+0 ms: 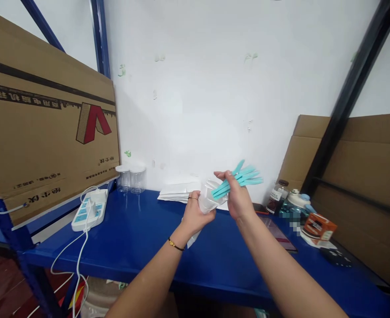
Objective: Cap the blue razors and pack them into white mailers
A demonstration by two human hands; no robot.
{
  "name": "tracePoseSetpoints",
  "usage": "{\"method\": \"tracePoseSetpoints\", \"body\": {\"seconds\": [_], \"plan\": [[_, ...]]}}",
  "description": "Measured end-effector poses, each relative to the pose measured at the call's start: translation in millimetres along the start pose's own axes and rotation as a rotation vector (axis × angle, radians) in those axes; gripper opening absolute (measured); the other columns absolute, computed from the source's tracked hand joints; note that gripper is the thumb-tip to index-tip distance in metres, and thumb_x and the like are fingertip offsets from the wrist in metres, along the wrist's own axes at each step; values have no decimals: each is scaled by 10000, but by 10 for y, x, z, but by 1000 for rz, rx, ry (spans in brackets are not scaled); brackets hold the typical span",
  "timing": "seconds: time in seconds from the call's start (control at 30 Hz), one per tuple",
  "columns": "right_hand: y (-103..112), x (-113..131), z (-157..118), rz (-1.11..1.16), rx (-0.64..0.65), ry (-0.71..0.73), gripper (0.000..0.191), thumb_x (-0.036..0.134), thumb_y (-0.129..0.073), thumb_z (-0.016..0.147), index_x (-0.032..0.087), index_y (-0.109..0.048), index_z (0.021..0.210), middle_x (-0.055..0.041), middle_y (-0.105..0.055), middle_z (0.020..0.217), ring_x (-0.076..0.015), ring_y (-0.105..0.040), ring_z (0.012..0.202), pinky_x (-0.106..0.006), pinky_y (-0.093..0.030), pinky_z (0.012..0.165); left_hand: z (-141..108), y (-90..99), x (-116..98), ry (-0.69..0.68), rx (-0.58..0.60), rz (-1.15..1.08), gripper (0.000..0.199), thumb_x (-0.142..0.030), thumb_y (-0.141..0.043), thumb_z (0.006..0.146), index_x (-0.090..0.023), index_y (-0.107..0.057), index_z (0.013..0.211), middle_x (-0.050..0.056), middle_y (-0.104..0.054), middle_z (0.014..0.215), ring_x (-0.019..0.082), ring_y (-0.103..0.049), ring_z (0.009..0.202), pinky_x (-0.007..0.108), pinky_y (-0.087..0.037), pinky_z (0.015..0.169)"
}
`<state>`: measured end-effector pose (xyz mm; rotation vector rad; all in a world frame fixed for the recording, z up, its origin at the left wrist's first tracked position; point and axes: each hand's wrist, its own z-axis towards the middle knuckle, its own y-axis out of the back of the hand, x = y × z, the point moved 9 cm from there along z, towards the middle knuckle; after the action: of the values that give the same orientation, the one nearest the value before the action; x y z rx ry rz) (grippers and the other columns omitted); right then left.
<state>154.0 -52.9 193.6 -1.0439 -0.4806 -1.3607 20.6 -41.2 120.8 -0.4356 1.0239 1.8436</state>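
Note:
My left hand is wrapped round a crumpled, whitish plastic bag, whose lower end hangs below the fingers. In my right hand is a fanned bunch of several flat teal strips, perhaps plastic clips. Their lower ends lie over the bag's upper part, and their other ends spread to the upper right. Whether those lower ends are inside the bag or in front of it, I cannot tell. Both hands are above the middle of the blue table. Behind them lies a stack of white envelopes or folded sheets.
On the left are a power strip with white cables, a large cardboard box and two clear jars. To the right stand a dark-capped jar, a bluish bottle, an orange box and a dark flat tablet-like item.

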Motion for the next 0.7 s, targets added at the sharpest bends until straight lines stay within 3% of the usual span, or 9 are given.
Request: {"method": "tracePoseSetpoints", "body": {"seconds": [0.17,0.33,0.53,0.7], "plan": [[-226,-282,-40,-157,178,-149,346,486,-643,710,159,-665,821,-55,-669,911,-215,-577,880,-292,-424,734,-2,73,77,32,-101,-101,509,-277,-672,623,-192,-373,1027,50,-486,1028,211,-506,982,303,-403,808],[-511,-307,-102,-200,346,-160,343,415,-691,672,180,-632,915,-4,-612,785,-156,-541,733,-271,-404,668,3,159,217,82,-160,-223,471,-267,-684,619,-191,-399,987,16,-512,928,188,-529,877,284,-395,735],[-643,-276,-94,-294,406,-179,454,375,-739,604,200,-602,1000,-14,-612,881,-139,-543,688,-259,-416,612,9,208,326,107,-188,-296,491,-266,-705,607,-190,-401,985,25,-533,916,188,-540,849,289,-397,718],[-548,-204,-77,-441,396,-93,526,413,-707,645,210,-556,1106,-73,-577,1113,-155,-577,783,-271,-457,647,-24,251,394,135,-229,-292,631,-330,-754,575,-180,-389,1067,80,-513,1056,228,-519,982,323,-398,812]]}}
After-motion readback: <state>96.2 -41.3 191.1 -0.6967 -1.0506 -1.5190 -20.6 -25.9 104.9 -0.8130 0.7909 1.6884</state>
